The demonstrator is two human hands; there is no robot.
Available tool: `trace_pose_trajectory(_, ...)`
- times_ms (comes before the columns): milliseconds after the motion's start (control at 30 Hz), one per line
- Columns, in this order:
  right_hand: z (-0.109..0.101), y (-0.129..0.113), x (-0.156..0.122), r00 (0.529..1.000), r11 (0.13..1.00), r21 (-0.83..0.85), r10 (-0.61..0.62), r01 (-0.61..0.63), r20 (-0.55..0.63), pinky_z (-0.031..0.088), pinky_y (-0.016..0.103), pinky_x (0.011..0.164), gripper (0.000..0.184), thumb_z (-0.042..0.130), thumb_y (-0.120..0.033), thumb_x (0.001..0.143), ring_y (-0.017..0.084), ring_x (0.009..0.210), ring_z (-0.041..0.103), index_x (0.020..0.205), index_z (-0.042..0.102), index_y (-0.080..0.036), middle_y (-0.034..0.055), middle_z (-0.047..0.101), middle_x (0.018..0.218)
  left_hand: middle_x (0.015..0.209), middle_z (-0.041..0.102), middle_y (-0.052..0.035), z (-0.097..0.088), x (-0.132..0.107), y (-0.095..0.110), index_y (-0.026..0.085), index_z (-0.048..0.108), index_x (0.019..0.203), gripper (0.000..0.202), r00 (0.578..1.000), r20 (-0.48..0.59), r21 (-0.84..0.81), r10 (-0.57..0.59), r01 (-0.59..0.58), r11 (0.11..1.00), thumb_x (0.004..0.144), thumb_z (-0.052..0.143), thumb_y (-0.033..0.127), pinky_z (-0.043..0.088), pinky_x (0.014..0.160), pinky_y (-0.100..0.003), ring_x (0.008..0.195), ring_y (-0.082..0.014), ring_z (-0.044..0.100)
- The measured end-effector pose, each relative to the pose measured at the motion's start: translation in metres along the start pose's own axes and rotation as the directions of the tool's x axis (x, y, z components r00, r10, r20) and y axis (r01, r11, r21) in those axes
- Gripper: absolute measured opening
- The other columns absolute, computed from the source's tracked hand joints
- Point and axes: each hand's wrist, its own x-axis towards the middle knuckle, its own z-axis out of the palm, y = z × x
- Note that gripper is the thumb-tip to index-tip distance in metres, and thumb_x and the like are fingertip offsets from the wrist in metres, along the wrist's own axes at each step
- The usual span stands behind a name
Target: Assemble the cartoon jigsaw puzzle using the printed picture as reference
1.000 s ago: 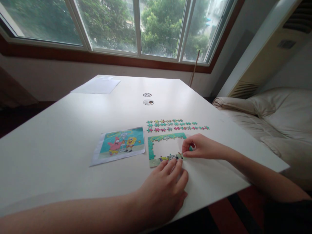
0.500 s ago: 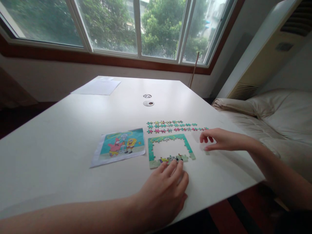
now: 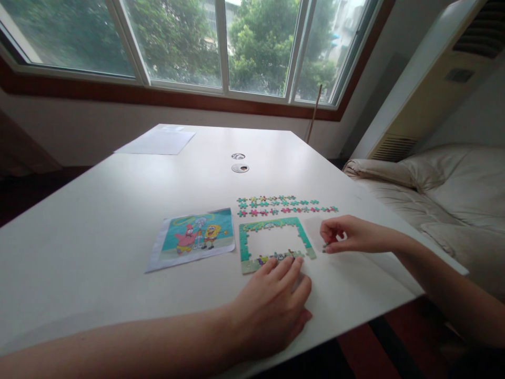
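A jigsaw puzzle border [image 3: 244, 247], green and teal with a bare middle, lies on the white table. Across its lower edge rest the fingers of my left hand [image 3: 276, 300], stretched out and pressing lightly, hiding part of that edge. Just right of the border, my right hand [image 3: 347, 234] pinches a small puzzle piece [image 3: 324, 246] between thumb and finger, low over the tabletop; most of the piece is covered. Behind the border, loose puzzle pieces [image 3: 264, 203] lie in three rows. To the left sits a printed cartoon picture [image 3: 197, 234] on a sheet.
White paper [image 3: 158, 142] lies at the table's far left. Two round metal-rimmed fittings [image 3: 240, 168] are set in the table's middle. A beige sofa [image 3: 442, 179] stands beyond the right edge, and windows [image 3: 260, 52] line the back.
My right hand has closed on the loose piece right of the border and come slightly lower. My left hand has slid a little to the right along the lower edge.
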Motion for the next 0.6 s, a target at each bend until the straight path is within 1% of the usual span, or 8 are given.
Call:
trace_pose_trajectory(67, 0.008, -0.006, 0.004, 0.999, 0.998, 0.066, -0.021, 0.022, -0.03, 0.04, 0.023, 0.06, 0.023, 0.061, -0.039, 0.073, 0.011, 0.065, 0.048, 0.073, 0.053, -0.016, -0.0004, 0.055, 0.071, 0.133, 0.042, -0.016, 0.001, 0.0, 0.0, 0.013, 0.047, 0.112, 0.036, 1.0, 0.001, -0.009, -0.008, 0.008, 1.0, 0.088, 0.041, 0.039, 0.035, 0.096, -0.044, 0.119, -0.0302, 0.041)
trace_pose_trajectory(167, 0.019, -0.012, 0.011, 0.997, 0.995, 0.097, -0.029, 0.035, -0.069, 0.04, 0.023, 0.06, 0.026, 0.062, -0.041, 0.073, 0.011, 0.064, 0.049, 0.076, 0.057, -0.016, 0.0006, 0.058, 0.072, 0.134, 0.041, -0.0166, 0.002, -0.002, 0.0, 0.013, 0.047, 0.112, 0.035, 1.0, -0.002, -0.008, -0.008, 0.008, 1.0, 0.089, 0.041, 0.038, 0.034, 0.096, -0.044, 0.12, -0.0306, 0.041)
trace_pose_trajectory(300, 0.028, -0.015, 0.018, 0.993, 0.998, 0.05, -0.019, 0.025, -0.117, 0.037, 0.022, 0.056, 0.023, 0.062, -0.038, 0.073, 0.01, 0.06, 0.046, 0.078, 0.06, -0.016, -0.0001, 0.059, 0.07, 0.133, 0.043, -0.0162, 0.003, -0.003, 0.001, 0.013, 0.048, 0.111, 0.035, 1.0, -0.019, -0.002, -0.004, 0.003, 1.0, 0.089, 0.041, 0.039, 0.033, 0.096, -0.043, 0.12, -0.0297, 0.041)
trace_pose_trajectory(467, 0.033, -0.012, 0.021, 0.985, 1.0, -0.01, -0.027, 0.026, -0.169, 0.036, 0.021, 0.057, 0.019, 0.063, -0.035, 0.072, 0.01, 0.061, 0.047, 0.077, 0.06, -0.016, -0.0007, 0.059, 0.069, 0.133, 0.042, -0.0161, 0.004, -0.004, 0.001, 0.013, 0.047, 0.113, 0.036, 1.0, -0.011, -0.01, 0.0, 0.0, 1.0, 0.088, 0.041, 0.038, 0.034, 0.096, -0.044, 0.12, -0.0304, 0.041)
trace_pose_trajectory(600, 0.036, -0.01, 0.022, 0.982, 0.999, -0.047, -0.01, 0.001, -0.188, 0.034, 0.021, 0.055, 0.019, 0.062, -0.035, 0.073, 0.009, 0.058, 0.047, 0.079, 0.061, -0.017, -0.0019, 0.057, 0.066, 0.134, 0.042, -0.0164, 0.004, -0.004, 0.001, 0.013, 0.047, 0.113, 0.035, 1.0, -0.004, -0.017, -0.005, 0.005, 1.0, 0.088, 0.041, 0.038, 0.035, 0.096, -0.045, 0.12, -0.0309, 0.041)
